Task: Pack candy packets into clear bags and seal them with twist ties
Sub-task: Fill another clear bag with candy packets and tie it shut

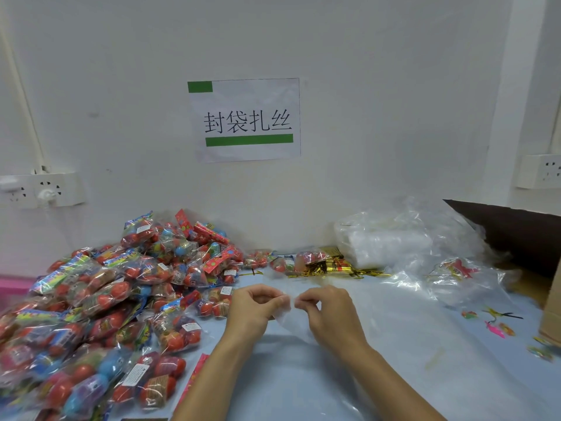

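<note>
My left hand (255, 305) and my right hand (324, 308) are held together above the table, each pinching the top edge of one thin clear bag (288, 322) between thumb and fingers. The bag hangs between them and looks empty. A big heap of candy packets (100, 308), mostly red balls in clear wrap, covers the left side of the table. Gold twist ties (331, 268) lie in a bundle at the back centre, beyond my hands.
A stack of clear bags (391, 241) sits at the back right with loose plastic (449, 278) in front of it. A cardboard box (551, 311) stands at the right edge. Small coloured scraps (494, 325) dot the blue table (394, 360). Wall sockets hang left and right.
</note>
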`<move>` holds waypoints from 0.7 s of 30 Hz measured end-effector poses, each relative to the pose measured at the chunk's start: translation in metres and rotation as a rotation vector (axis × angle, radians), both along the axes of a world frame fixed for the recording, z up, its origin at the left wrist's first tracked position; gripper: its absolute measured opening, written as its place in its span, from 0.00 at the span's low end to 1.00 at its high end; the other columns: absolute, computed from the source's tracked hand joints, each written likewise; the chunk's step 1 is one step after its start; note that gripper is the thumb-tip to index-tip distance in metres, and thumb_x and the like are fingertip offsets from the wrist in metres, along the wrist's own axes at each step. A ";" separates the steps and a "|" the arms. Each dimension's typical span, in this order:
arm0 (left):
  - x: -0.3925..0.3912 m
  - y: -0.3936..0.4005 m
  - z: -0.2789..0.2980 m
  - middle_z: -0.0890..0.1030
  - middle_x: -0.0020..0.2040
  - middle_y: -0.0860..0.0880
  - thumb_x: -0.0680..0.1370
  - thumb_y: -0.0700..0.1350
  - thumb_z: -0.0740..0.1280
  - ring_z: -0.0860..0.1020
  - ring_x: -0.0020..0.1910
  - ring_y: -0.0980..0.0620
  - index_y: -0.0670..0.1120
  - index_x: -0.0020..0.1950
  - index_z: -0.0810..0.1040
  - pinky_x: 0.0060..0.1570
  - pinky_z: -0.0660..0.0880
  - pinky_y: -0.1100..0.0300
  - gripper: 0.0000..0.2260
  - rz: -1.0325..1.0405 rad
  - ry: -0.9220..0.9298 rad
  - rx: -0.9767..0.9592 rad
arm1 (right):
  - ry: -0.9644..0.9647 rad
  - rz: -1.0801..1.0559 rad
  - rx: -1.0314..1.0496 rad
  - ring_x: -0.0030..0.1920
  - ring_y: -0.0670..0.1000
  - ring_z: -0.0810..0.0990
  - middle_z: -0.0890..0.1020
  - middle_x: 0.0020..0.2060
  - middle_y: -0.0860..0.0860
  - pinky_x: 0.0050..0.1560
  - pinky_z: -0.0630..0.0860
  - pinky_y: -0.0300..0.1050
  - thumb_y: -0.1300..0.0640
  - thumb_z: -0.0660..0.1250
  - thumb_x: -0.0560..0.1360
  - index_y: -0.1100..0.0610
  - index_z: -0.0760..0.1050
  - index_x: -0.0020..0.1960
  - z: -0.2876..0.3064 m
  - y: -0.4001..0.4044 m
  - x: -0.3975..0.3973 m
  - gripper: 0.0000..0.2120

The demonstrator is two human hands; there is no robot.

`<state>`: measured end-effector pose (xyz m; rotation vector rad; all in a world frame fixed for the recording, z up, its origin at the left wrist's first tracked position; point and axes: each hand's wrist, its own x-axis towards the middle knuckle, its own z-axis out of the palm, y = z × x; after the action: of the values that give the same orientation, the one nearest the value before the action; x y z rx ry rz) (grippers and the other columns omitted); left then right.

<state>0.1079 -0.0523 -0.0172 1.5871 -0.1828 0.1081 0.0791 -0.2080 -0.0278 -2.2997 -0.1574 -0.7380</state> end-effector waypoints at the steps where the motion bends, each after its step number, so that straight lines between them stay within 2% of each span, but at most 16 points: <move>1: 0.001 0.000 0.000 0.85 0.35 0.42 0.71 0.34 0.76 0.84 0.35 0.50 0.38 0.39 0.83 0.34 0.78 0.63 0.03 0.020 0.000 0.003 | -0.008 -0.014 0.031 0.38 0.40 0.77 0.84 0.35 0.39 0.42 0.71 0.32 0.58 0.71 0.75 0.49 0.86 0.43 0.000 0.000 0.001 0.07; 5: 0.004 0.007 0.001 0.85 0.34 0.43 0.72 0.33 0.74 0.82 0.33 0.51 0.39 0.39 0.83 0.34 0.78 0.62 0.04 0.139 0.038 -0.025 | -0.045 -0.079 0.235 0.40 0.44 0.81 0.84 0.34 0.42 0.43 0.76 0.43 0.65 0.72 0.73 0.52 0.85 0.38 0.004 -0.010 0.003 0.10; 8: 0.010 0.017 0.000 0.84 0.34 0.43 0.74 0.33 0.73 0.82 0.34 0.48 0.40 0.39 0.82 0.34 0.78 0.59 0.05 0.340 0.043 -0.101 | -0.074 -0.175 0.387 0.39 0.45 0.81 0.83 0.34 0.42 0.42 0.74 0.42 0.66 0.71 0.73 0.51 0.84 0.37 0.007 -0.023 0.004 0.12; 11: 0.011 0.019 0.000 0.84 0.37 0.44 0.75 0.35 0.72 0.83 0.37 0.48 0.42 0.40 0.82 0.35 0.78 0.59 0.05 0.462 0.001 -0.101 | -0.052 -0.215 0.421 0.37 0.47 0.79 0.82 0.32 0.44 0.37 0.71 0.39 0.65 0.69 0.74 0.50 0.81 0.37 0.006 -0.026 0.005 0.12; 14: 0.011 0.015 0.000 0.82 0.42 0.42 0.78 0.35 0.69 0.83 0.38 0.48 0.41 0.43 0.79 0.34 0.79 0.59 0.04 0.403 -0.027 -0.129 | -0.031 -0.134 0.437 0.40 0.49 0.80 0.83 0.36 0.46 0.38 0.72 0.37 0.65 0.66 0.77 0.49 0.79 0.43 0.006 -0.022 0.005 0.11; 17: 0.011 0.010 0.001 0.79 0.50 0.42 0.78 0.37 0.69 0.81 0.46 0.45 0.42 0.47 0.74 0.38 0.82 0.54 0.04 0.274 -0.004 -0.124 | -0.025 -0.024 0.427 0.44 0.44 0.81 0.83 0.42 0.46 0.39 0.72 0.29 0.65 0.65 0.76 0.48 0.77 0.49 0.011 -0.016 0.000 0.12; 19: 0.008 0.006 0.001 0.81 0.49 0.41 0.76 0.35 0.70 0.82 0.45 0.44 0.43 0.50 0.72 0.37 0.82 0.53 0.08 0.163 0.039 -0.138 | 0.000 0.057 0.406 0.48 0.41 0.81 0.82 0.45 0.45 0.42 0.72 0.28 0.66 0.65 0.74 0.46 0.76 0.50 0.012 -0.012 -0.003 0.15; 21: 0.004 0.002 0.000 0.82 0.46 0.40 0.74 0.33 0.72 0.82 0.42 0.45 0.44 0.50 0.72 0.35 0.81 0.56 0.11 0.103 0.044 -0.116 | 0.046 0.130 0.378 0.50 0.39 0.81 0.82 0.46 0.44 0.45 0.74 0.33 0.61 0.67 0.72 0.42 0.74 0.51 0.011 -0.007 -0.005 0.15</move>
<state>0.1119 -0.0500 -0.0169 1.4815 -0.0592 0.1606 0.0743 -0.2153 -0.0171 -1.9256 -0.1318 -0.5918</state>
